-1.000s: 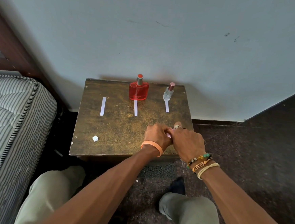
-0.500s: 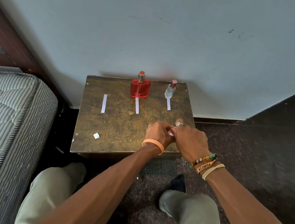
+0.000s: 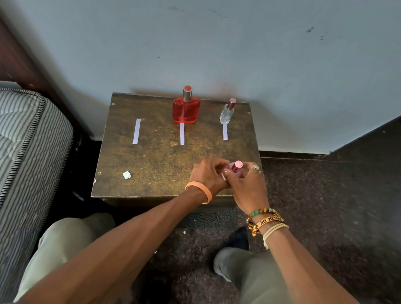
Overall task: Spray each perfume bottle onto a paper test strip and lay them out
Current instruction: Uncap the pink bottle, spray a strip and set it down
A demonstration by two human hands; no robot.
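Step in hand: third bottle, I'd judge. The left hand (image 3: 207,174) and right hand (image 3: 247,189) meet over the near right part of the tabletop (image 3: 150,167), and both grips are closed on one small pink bottle (image 3: 236,166). The left fingers curl in on its left side and the right thumb and fingers wrap its body. Its pink cap pokes up out of the grip and looks to be on. Can't tell if they are pulling the cap off or pushing it back, and no strip shows inside either grip. Everything else is out of the grip. The red bottle (image 3: 186,111) stands far ahead and a bit left, touching the far end of the middle strip (image 3: 182,133). The clear bottle (image 3: 227,114) stands far ahead, at the far end of the right strip (image 3: 225,131). The left strip (image 3: 136,131) lies well off to the left and ahead, with no bottle by it. So two pairs look laid out and this one is left. Whether that strip is already sprayed can't be told. The next move likely calls for either uncapping and misting that strip, or carrying the bottle left and forward and standing it upright at the strip's far end without nudging the paper. A small paper scrap (image 3: 126,174) lies far left of the grip.
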